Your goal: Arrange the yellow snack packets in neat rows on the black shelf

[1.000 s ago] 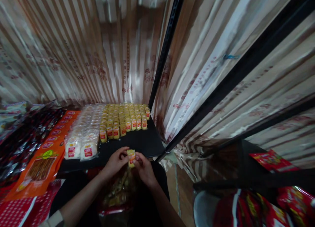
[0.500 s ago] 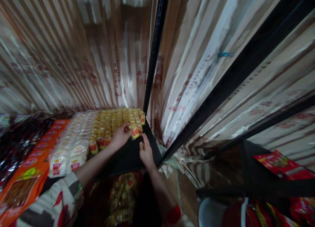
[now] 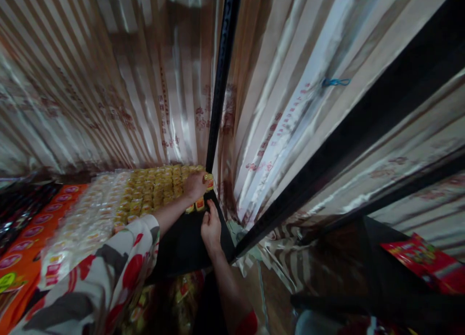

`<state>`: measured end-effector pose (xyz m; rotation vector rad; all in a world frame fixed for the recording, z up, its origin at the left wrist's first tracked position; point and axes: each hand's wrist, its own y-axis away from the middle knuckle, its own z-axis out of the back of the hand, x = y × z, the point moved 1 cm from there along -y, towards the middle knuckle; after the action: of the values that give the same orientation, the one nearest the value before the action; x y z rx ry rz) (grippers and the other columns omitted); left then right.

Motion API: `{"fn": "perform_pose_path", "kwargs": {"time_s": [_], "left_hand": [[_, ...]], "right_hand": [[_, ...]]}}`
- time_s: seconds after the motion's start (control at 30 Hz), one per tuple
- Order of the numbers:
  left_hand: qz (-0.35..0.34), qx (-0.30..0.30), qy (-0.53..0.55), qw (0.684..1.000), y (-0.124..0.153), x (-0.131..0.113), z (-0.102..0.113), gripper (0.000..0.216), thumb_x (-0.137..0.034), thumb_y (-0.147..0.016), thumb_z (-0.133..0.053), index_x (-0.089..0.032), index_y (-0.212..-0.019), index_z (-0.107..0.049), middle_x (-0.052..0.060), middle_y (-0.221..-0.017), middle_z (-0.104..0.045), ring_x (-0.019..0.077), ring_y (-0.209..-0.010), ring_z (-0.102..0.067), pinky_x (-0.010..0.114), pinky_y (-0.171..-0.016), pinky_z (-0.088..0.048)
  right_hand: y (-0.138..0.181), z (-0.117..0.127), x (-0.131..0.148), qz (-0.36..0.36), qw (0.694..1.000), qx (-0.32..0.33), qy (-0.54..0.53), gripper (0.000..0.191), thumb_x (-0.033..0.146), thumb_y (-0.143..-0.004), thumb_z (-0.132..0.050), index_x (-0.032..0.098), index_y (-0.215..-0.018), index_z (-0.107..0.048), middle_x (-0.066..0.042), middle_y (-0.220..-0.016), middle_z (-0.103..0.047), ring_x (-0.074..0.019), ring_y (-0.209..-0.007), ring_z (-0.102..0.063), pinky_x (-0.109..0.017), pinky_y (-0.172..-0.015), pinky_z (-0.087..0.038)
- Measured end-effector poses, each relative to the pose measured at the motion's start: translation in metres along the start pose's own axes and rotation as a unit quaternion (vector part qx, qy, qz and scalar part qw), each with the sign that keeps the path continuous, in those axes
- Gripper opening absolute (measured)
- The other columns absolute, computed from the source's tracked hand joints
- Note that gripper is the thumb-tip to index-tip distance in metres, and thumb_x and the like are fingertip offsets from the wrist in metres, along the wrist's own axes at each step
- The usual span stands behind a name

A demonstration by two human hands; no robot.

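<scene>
My left hand (image 3: pixel 196 186) reaches over the rows of small yellow snack packets (image 3: pixel 148 187) to the shelf's back right corner. Its fingers are closed round a yellow snack packet (image 3: pixel 209 182) with a red label, beside the black post. My right hand (image 3: pixel 211 228) is just in front, palm inward and fingers stretched out. Its fingertips are beside another yellow packet (image 3: pixel 199 204) at the front of the right-hand rows; whether they touch it is unclear. My left forearm and sleeve hide part of the front rows.
White-wrapped packets (image 3: pixel 85 204) and orange bags (image 3: pixel 31 238) lie to the left on the black shelf (image 3: pixel 174 248). A black upright post (image 3: pixel 220 78) stands at the back corner, before a striped curtain (image 3: pixel 174 83). A thick black beam (image 3: pixel 327 146) slants across the right. A red bag (image 3: pixel 425 262) lies far right.
My left hand has moved away from me from the front packets to the packet by the post. My right hand remains near the front packets. The view has shifted slightly.
</scene>
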<state>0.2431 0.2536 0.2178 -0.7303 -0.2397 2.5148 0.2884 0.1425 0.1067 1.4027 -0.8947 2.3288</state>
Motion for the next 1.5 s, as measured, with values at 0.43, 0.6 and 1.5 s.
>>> {"fn": "perform_pose_path", "kwargs": {"time_s": [0.43, 0.6, 1.5], "left_hand": [[-0.043, 0.072, -0.139, 0.987, -0.012, 0.002, -0.017, 0.021, -0.02, -0.075, -0.051, -0.012, -0.087, -0.066, 0.012, -0.088, -0.066, 0.0252, -0.097, -0.054, 0.034, -0.09, -0.038], [-0.038, 0.048, -0.103, 0.993, -0.006, 0.001, -0.019, 0.02, -0.017, -0.075, -0.049, -0.01, -0.087, -0.064, 0.015, -0.092, -0.063, 0.0278, -0.102, -0.048, 0.04, -0.092, -0.036], [-0.028, 0.052, -0.118, 0.991, -0.012, 0.009, -0.017, 0.024, -0.013, -0.078, -0.048, -0.011, -0.098, -0.062, 0.012, -0.1, -0.06, 0.0258, -0.105, -0.046, 0.038, -0.09, -0.036]], "right_hand": [[-0.039, -0.016, -0.015, -0.016, 0.999, 0.042, 0.03, 0.059, 0.011, -0.076, -0.037, 0.013, -0.135, -0.037, -0.01, -0.141, -0.038, -0.0218, -0.132, -0.032, -0.042, -0.11, -0.026], [-0.047, -0.021, -0.022, -0.011, 0.998, 0.05, 0.027, 0.061, 0.008, -0.074, -0.036, 0.016, -0.135, -0.039, -0.006, -0.14, -0.04, -0.0183, -0.131, -0.033, -0.035, -0.109, -0.029], [-0.046, -0.02, -0.026, 0.048, 0.995, 0.03, 0.082, 0.051, 0.005, -0.074, -0.034, 0.018, -0.116, -0.059, -0.009, -0.125, -0.052, -0.0205, -0.12, -0.044, -0.039, -0.103, -0.035]]}}
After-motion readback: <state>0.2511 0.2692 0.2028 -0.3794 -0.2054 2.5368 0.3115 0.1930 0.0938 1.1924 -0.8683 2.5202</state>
